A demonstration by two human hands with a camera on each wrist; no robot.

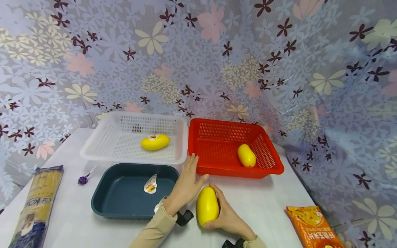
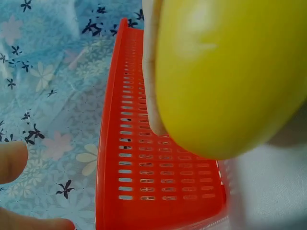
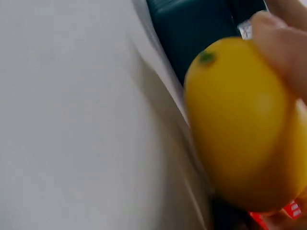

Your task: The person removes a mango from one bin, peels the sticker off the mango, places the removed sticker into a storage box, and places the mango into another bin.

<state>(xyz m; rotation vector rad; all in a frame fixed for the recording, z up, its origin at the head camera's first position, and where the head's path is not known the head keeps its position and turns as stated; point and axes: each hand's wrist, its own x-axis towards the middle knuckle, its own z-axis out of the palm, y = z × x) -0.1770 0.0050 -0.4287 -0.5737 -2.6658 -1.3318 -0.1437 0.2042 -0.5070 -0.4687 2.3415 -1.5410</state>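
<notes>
My right hand [image 1: 227,217] grips a yellow mango [image 1: 207,206] just above or on the white table, in front of the red basket [image 1: 229,172]; I cannot tell whether it touches the table. In the right wrist view the mango [image 3: 235,120] shows a green stem spot, with fingers at its upper right. My left hand [image 1: 186,182] has its fingers straight and spread, pointing towards the near left corner of the red basket, and holds nothing. The left wrist view shows the mango [image 2: 225,72] large in front of the basket wall [image 2: 115,143].
Another mango [image 1: 247,156] lies in the red basket. The white basket [image 1: 133,160] holds a mango [image 1: 159,142] with a sticker. A dark teal tray [image 1: 124,199] bears a white label [image 1: 150,185]. A lollipop [image 1: 83,179], noodle pack [image 1: 37,203] and orange snack bag [image 1: 313,225] lie around.
</notes>
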